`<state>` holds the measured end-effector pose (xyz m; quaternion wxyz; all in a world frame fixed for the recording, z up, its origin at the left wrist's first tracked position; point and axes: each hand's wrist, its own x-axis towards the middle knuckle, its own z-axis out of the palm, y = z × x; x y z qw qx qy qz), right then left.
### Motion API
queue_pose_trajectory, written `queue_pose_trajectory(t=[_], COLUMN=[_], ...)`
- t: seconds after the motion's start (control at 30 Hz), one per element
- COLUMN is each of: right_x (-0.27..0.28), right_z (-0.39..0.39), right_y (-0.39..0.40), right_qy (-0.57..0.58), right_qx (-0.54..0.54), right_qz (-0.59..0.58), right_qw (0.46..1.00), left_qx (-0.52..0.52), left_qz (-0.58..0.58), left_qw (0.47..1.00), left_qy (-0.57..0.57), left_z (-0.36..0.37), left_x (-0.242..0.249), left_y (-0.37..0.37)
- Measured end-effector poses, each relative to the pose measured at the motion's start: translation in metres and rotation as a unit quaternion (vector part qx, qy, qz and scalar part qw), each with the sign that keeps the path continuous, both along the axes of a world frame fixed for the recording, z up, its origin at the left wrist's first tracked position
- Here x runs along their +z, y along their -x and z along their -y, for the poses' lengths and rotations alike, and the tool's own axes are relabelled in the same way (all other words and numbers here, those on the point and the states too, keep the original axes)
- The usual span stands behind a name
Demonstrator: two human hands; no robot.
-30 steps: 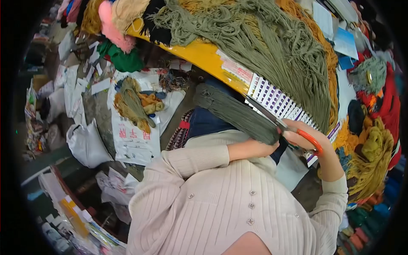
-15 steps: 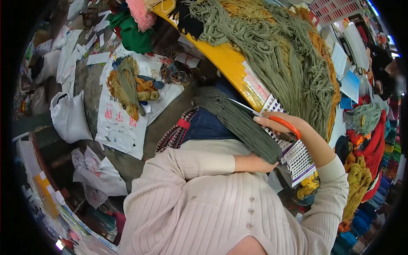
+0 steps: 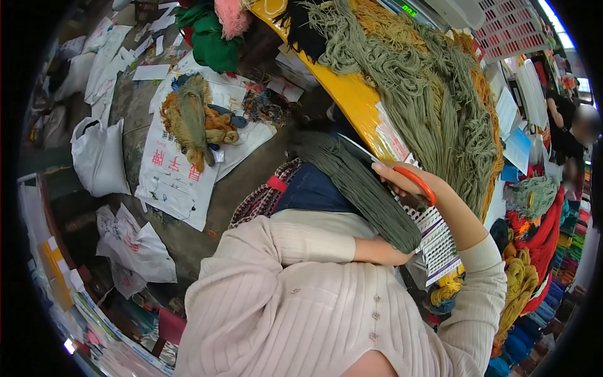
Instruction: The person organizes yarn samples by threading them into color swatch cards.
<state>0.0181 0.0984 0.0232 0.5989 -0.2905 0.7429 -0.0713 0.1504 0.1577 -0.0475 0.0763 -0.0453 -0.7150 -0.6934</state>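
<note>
A thick hank of dark grey-green yarn (image 3: 358, 185) runs slantwise across my lap. Its near end rests on my left hand (image 3: 386, 251), whose fingers are mostly hidden behind the strands. My right hand (image 3: 402, 180) is closed around the orange handles of a pair of scissors (image 3: 421, 182). The metal blades point up and left, along the hank's far side. How close they are to the strands is hard to tell.
Loose green and ochre yarn (image 3: 433, 107) covers the yellow-edged table (image 3: 333, 88). A white punched card (image 3: 438, 245) lies beside the hank. Small yarn bundles (image 3: 188, 122) sit on a white sack (image 3: 173, 182) on the floor. Another person (image 3: 568, 129) stands far right.
My right hand and the scissors have shifted slightly left, and the visible blade now tilts more steeply upward. My left hand still supports the hank's near end. The view has shifted a little.
</note>
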Motion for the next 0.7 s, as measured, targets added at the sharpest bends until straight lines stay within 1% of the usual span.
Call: queue_pose_trajectory(t=[0.07, 0.13, 0.17, 0.23, 0.27, 0.3, 0.33, 0.37, 0.4, 0.43, 0.47, 0.5, 0.53, 0.57, 0.63, 0.67, 0.7], right_x=[0.000, -0.013, -0.016, -0.011, -0.002, 0.008, 0.006, 0.002, 0.002, 0.012, 0.021, 0.025, 0.027, 0.023, 0.024, 0.030, 0.038], right_z=[0.008, 0.012, 0.016, 0.020, 0.024, 0.027, 0.021, 0.009, 0.002, -0.004, -0.010, -0.018, -0.026, -0.034, -0.034, -0.030, -0.030], right_y=[-0.005, -0.007, -0.007, -0.005, -0.006, -0.004, 0.000, 0.003, 0.004, -0.001, -0.007, -0.014, -0.019, -0.019, -0.018, -0.018, -0.017], right_qy=[0.033, 0.076, 0.076, 0.121, 0.145, 0.138, 0.166, 0.196, 0.225, 0.139, 0.055, 0.053, 0.050, 0.074, 0.105, 0.115, 0.144], right_qx=[-0.026, -0.059, -0.102, -0.095, -0.094, -0.031, 0.064, 0.158, 0.251, 0.244, 0.234, 0.235, 0.236, 0.228, 0.194, 0.169, 0.111], right_qz=[-0.003, -0.001, 0.026, -0.011, -0.029, -0.077, -0.132, -0.189, -0.248, -0.172, -0.098, -0.077, -0.055, -0.044, -0.028, -0.023, -0.037], right_qw=[0.999, 0.995, 0.991, 0.988, 0.985, 0.987, 0.975, 0.949, 0.908, 0.944, 0.966, 0.968, 0.969, 0.970, 0.975, 0.979, 0.983], left_qx=[-0.022, -0.049, -0.044, -0.036, -0.028, -0.021, -0.014, 0.016, 0.046, 0.003, -0.052, -0.101, -0.124, -0.053, -0.189, -0.271, -0.243], left_qz=[0.000, -0.013, -0.009, 0.001, -0.004, -0.010, -0.017, -0.045, -0.078, -0.027, 0.059, 0.164, 0.254, 0.179, 0.137, 0.116, 0.021], left_qw=[1.000, 0.998, 0.999, 0.999, 0.999, 0.998, 0.996, 0.988, 0.975, 0.976, 0.970, 0.948, 0.918, 0.926, 0.921, 0.886, 0.943], left_qy=[0.007, 0.021, 0.023, 0.025, -0.015, -0.053, -0.091, -0.149, -0.202, -0.215, -0.230, -0.254, -0.277, -0.329, -0.313, -0.359, -0.227], left_z=[0.002, 0.005, 0.003, -0.005, -0.007, -0.007, -0.008, -0.020, -0.039, -0.036, -0.034, -0.038, -0.048, -0.020, 0.020, 0.026, 0.033], left_x=[0.001, 0.002, 0.002, -0.002, -0.002, -0.003, -0.003, -0.015, -0.035, -0.035, -0.031, -0.028, -0.030, 0.017, 0.041, 0.034, 0.011], left_y=[0.000, 0.000, 0.000, 0.001, 0.000, 0.000, 0.000, 0.005, 0.015, 0.015, 0.016, 0.019, 0.024, 0.009, 0.001, 0.003, 0.002])
